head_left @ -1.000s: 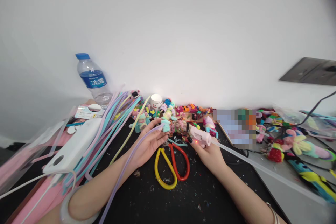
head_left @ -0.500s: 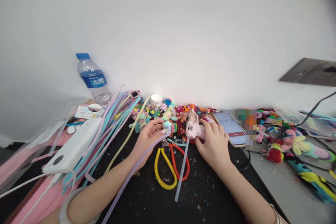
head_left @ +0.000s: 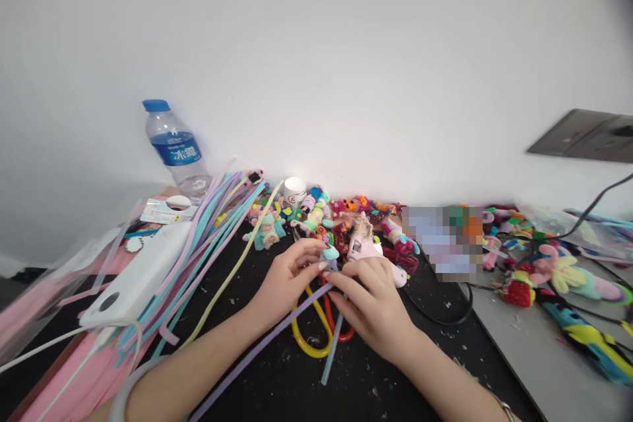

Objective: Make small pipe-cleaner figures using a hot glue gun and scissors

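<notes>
My left hand (head_left: 297,270) pinches a small mint-green pipe-cleaner piece (head_left: 330,253) between thumb and fingers. From it a long purple pipe cleaner (head_left: 277,336) runs down toward me, past my left forearm. My right hand (head_left: 370,303) is closed on the purple strand close to the piece, its fingertips almost meeting the left ones. Behind the right hand lies a pale pink glue gun (head_left: 363,247), with a clear glue stick (head_left: 330,356) sticking out toward me. Scissors with one yellow and one red handle (head_left: 312,348) rest beneath the hands, partly covered.
Pastel pipe cleaners (head_left: 208,237) lie over a white power strip (head_left: 141,270) on the left. A water bottle (head_left: 175,148) leans at the wall. Fuzzy figures (head_left: 270,227) and a white paper roll (head_left: 295,191) line the back. A black cable (head_left: 445,322) curves at right.
My right hand has let go of the glue gun, which now lies on the table, and has moved left to the purple pipe cleaner. My left hand has shifted slightly right with the small piece.
</notes>
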Motion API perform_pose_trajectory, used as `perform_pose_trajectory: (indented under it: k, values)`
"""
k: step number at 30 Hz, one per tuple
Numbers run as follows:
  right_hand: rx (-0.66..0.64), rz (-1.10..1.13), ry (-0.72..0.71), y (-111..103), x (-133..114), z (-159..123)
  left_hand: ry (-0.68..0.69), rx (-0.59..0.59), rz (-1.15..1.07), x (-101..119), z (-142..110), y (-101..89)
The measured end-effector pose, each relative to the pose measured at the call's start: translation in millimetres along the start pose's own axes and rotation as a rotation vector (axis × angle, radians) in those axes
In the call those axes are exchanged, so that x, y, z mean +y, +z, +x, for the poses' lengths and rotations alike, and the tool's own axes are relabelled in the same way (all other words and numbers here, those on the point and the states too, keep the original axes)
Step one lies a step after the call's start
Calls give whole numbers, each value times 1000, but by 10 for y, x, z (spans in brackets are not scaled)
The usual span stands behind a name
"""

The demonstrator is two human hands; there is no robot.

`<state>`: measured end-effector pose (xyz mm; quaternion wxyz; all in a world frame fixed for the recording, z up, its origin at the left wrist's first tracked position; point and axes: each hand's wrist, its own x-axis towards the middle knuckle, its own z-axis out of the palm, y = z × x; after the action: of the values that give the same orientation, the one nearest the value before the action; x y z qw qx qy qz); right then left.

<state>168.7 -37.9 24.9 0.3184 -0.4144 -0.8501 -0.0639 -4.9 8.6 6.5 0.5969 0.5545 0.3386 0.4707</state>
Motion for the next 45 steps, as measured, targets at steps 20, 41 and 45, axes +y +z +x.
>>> perform_pose_trajectory:
  k: [20, 41, 45]
  values:
    - [111, 390, 147, 54, 91, -41, -123, -77, -195, 43, -7, 13]
    - [114, 486, 154, 43, 89, -35, -252, -214, -288, -18, -2, -39]
    - [111, 483, 149, 41, 88, -41, -295, -230, -338, -5, -2, -55]
